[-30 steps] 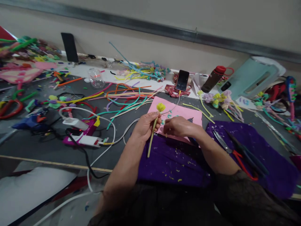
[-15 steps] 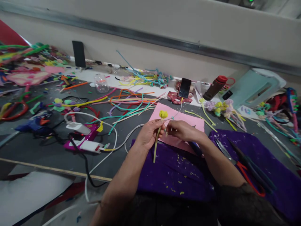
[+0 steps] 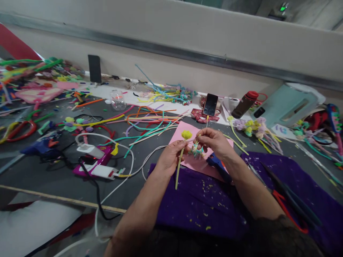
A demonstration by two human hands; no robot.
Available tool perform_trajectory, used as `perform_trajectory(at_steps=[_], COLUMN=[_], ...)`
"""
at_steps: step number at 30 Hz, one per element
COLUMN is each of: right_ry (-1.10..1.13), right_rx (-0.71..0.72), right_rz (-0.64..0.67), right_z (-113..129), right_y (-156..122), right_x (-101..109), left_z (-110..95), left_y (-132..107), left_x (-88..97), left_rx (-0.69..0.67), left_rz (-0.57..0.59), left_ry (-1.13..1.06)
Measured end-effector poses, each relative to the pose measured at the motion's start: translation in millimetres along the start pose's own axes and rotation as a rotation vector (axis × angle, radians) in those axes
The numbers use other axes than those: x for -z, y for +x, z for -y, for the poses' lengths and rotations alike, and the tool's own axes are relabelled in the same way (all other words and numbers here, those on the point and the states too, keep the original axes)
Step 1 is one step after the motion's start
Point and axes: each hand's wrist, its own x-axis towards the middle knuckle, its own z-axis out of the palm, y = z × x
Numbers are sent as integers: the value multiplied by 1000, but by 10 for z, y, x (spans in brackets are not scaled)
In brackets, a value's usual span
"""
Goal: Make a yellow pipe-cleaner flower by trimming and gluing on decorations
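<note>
My left hand (image 3: pixel 171 157) is closed in a pinch around the stem of a yellow pipe-cleaner flower (image 3: pixel 187 134). Its fuzzy head sticks up above my fingertips and the stem hangs below them, tilted slightly. Just right of the flower, my right hand (image 3: pixel 213 141) has thumb and fingers pressed together; what they pinch is too small to name. A thin pale strand runs between the two hands. Beneath them lies pink paper (image 3: pixel 177 132) with a small teal and white cluster (image 3: pixel 197 151). A blue-handled tool (image 3: pixel 218 166) rests partly under my right wrist.
Purple cloth (image 3: pixel 198 203) with yellow scraps covers the near table. Scissors (image 3: pixel 284 203) lie right. A purple power strip (image 3: pixel 93 164) with white cables, a blue glue gun (image 3: pixel 44 142) and loose pipe cleaners (image 3: pixel 150 119) spread left. A phone (image 3: pixel 210 104) and bottle (image 3: pixel 245 103) stand behind.
My right hand has lifted and turned, its fingertips now level with the flower. The teal and white cluster and more of the blue-handled tool have come into view. My left hand keeps its hold.
</note>
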Motion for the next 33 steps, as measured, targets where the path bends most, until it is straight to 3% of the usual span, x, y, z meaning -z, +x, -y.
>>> perform_trajectory(at_steps=[6, 17, 33], right_ry=[-80, 201, 207], right_rx=[25, -103, -27], right_rz=[-86, -25, -96], right_z=[-39, -81, -103], right_y=[18, -1, -19], right_x=[28, -124, -208], left_z=[-18, 59, 60], left_y=[-4, 20, 19], left_x=[1, 4, 9], left_rx=[42, 31, -7], left_rz=[6, 43, 44], left_ry=[4, -62, -84])
